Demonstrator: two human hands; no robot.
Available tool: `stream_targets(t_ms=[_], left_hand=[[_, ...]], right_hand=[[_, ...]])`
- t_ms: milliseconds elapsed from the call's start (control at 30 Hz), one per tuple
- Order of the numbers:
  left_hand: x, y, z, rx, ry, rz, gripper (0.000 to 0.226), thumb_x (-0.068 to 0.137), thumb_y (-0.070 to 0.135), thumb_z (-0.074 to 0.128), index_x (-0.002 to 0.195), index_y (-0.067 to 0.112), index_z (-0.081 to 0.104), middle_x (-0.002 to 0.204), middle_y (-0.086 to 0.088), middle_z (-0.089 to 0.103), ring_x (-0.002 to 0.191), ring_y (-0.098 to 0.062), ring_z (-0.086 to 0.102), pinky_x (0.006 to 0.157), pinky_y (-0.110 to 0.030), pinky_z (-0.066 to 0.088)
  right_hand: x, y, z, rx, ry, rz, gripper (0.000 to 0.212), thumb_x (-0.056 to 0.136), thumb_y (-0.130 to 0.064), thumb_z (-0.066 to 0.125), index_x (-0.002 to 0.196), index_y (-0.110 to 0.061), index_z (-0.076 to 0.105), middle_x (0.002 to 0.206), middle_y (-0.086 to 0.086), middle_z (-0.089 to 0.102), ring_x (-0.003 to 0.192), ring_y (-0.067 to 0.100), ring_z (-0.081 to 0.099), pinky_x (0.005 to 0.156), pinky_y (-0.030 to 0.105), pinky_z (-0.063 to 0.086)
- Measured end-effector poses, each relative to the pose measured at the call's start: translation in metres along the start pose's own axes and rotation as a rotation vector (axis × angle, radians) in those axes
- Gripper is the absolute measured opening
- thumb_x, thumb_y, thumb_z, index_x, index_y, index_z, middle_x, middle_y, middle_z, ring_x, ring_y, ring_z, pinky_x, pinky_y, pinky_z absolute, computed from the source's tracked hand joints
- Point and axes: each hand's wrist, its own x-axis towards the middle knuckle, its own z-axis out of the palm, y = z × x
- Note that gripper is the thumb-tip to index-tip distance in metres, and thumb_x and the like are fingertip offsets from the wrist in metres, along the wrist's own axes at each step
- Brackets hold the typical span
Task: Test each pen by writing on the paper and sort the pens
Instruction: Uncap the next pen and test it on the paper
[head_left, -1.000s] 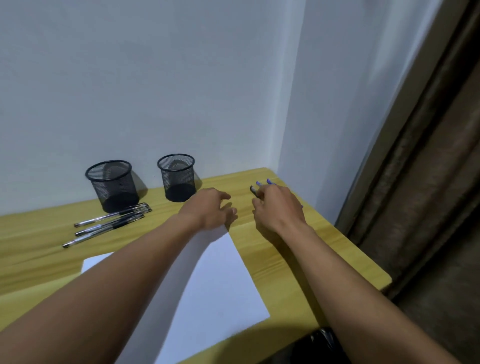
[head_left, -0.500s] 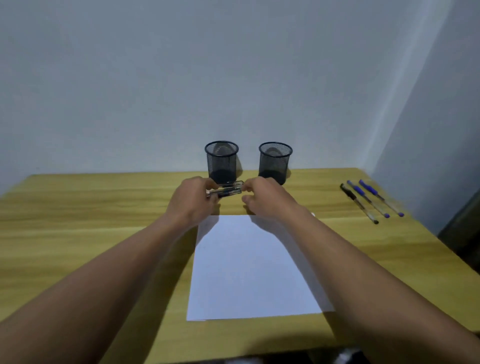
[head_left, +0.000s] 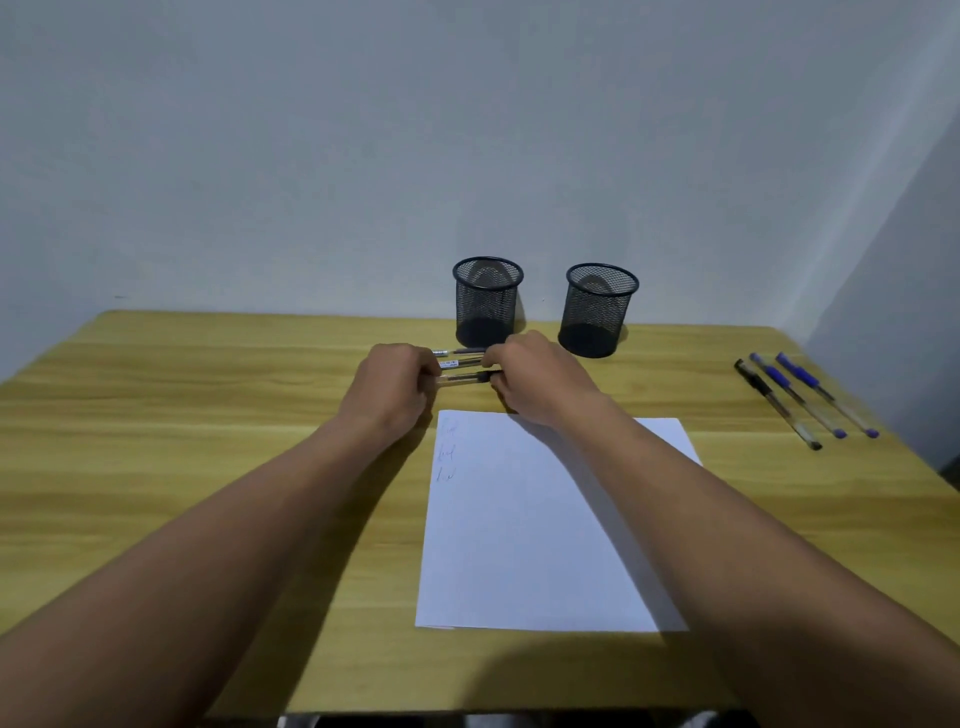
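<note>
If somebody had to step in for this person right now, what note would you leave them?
Hands: left hand and right hand each grip an end of a bundle of black pens, in front of the left cup.
Three pens lie at the right of the table.
Done: paper bears three scribbles.
Left: left cup and right cup look empty; sorting not done.

Just past the held pens (head_left: 464, 367) in my fingers (head_left: 493, 358), the left mesh cup (head_left: 487, 301) and right mesh cup (head_left: 597, 312) stand by the wall (head_left: 311, 156), a gap between them. Leftward the tabletop (head_left: 182, 405) lies open. Rightward, three loose pens (head_left: 800, 400) lie well apart from the paper (head_left: 545, 530).
</note>
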Motion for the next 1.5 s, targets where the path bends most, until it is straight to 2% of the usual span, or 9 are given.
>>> stream_targets(t_ms=[167, 300, 500, 600, 700, 800, 900, 1100, 1500], left_hand=[[0.004, 0.006, -0.010, 0.007, 0.039, 0.145, 0.029, 0.083, -0.004, 0.057, 0.096, 0.014, 0.075, 0.086, -0.005, 0.071, 0.084, -0.028, 0.062, 0.070, -0.038, 0.049], [0.004, 0.019, -0.022, -0.044, 0.207, 0.181, 0.026, 0.090, 0.010, 0.064, 0.114, 0.017, 0.070, 0.108, -0.003, 0.067, 0.106, -0.025, 0.056, 0.083, -0.031, 0.045], [-0.011, 0.045, -0.031, -0.285, 0.357, 0.086, 0.042, 0.094, 0.026, 0.061, 0.134, 0.021, 0.052, 0.113, 0.003, 0.065, 0.103, -0.016, 0.057, 0.088, -0.029, 0.043], [-0.018, 0.053, -0.034, -0.399, 0.300, 0.026, 0.038, 0.093, 0.029, 0.061, 0.130, 0.020, 0.058, 0.104, 0.005, 0.069, 0.096, -0.011, 0.063, 0.086, -0.032, 0.051], [-0.023, 0.056, -0.032, -0.562, 0.077, -0.056, 0.025, 0.093, 0.030, 0.062, 0.114, 0.020, 0.070, 0.099, 0.005, 0.073, 0.091, -0.012, 0.069, 0.083, -0.029, 0.055], [-0.030, 0.055, -0.033, -0.844, -0.107, -0.119, 0.019, 0.093, 0.016, 0.065, 0.110, 0.011, 0.072, 0.097, -0.007, 0.074, 0.086, -0.020, 0.070, 0.072, -0.028, 0.057], [-0.034, 0.054, -0.043, -0.964, -0.096, -0.136, 0.016, 0.088, 0.002, 0.070, 0.103, 0.005, 0.073, 0.090, -0.011, 0.073, 0.080, -0.017, 0.067, 0.076, -0.025, 0.059], [-0.039, 0.046, -0.061, -1.125, -0.125, -0.195, 0.020, 0.084, -0.004, 0.070, 0.103, -0.001, 0.073, 0.094, -0.017, 0.071, 0.082, -0.020, 0.068, 0.077, -0.022, 0.058], [-0.042, 0.032, -0.069, -0.964, -0.122, -0.241, 0.006, 0.085, 0.000, 0.072, 0.084, 0.005, 0.076, 0.076, -0.011, 0.069, 0.071, -0.018, 0.062, 0.072, -0.024, 0.058]], right_hand=[[-0.007, -0.002, -0.011, -0.042, 0.048, -0.035, 0.025, 0.100, -0.029, 0.056, 0.115, -0.015, 0.070, 0.110, 0.007, 0.063, 0.111, 0.030, 0.053, 0.075, 0.036, 0.038], [-0.015, -0.003, -0.025, 0.023, 0.092, 0.035, 0.015, 0.095, -0.020, 0.054, 0.102, -0.010, 0.064, 0.102, 0.009, 0.064, 0.100, 0.034, 0.058, 0.066, 0.037, 0.042], [-0.034, -0.010, -0.049, 0.470, 0.266, 0.309, 0.010, 0.085, -0.024, 0.064, 0.091, -0.017, 0.060, 0.071, -0.005, 0.065, 0.075, 0.025, 0.062, 0.067, 0.035, 0.049], [-0.042, -0.019, -0.056, 0.770, 0.314, 0.441, 0.011, 0.081, -0.021, 0.069, 0.084, -0.015, 0.061, 0.060, -0.006, 0.063, 0.064, 0.018, 0.066, 0.064, 0.031, 0.054], [-0.050, -0.027, -0.057, 1.234, 0.328, 0.521, 0.005, 0.087, -0.008, 0.066, 0.085, -0.010, 0.062, 0.080, 0.011, 0.070, 0.075, 0.023, 0.073, 0.070, 0.036, 0.062], [-0.061, -0.033, -0.058, 1.533, 0.296, 0.547, 0.014, 0.089, 0.003, 0.062, 0.081, -0.009, 0.064, 0.080, 0.011, 0.070, 0.072, 0.018, 0.073, 0.072, 0.029, 0.063], [-0.067, -0.039, -0.054, 1.694, 0.248, 0.546, 0.011, 0.090, 0.004, 0.064, 0.089, -0.005, 0.069, 0.080, 0.013, 0.073, 0.075, 0.020, 0.075, 0.073, 0.028, 0.064], [-0.069, -0.051, -0.048, 1.756, 0.269, 0.485, 0.006, 0.089, -0.001, 0.074, 0.084, -0.005, 0.074, 0.077, 0.010, 0.073, 0.077, 0.018, 0.073, 0.074, 0.023, 0.062], [-0.069, -0.069, -0.037, 1.810, 0.298, 0.570, 0.002, 0.086, 0.002, 0.076, 0.085, 0.003, 0.074, 0.075, 0.015, 0.074, 0.068, 0.020, 0.073, 0.075, 0.026, 0.064]])
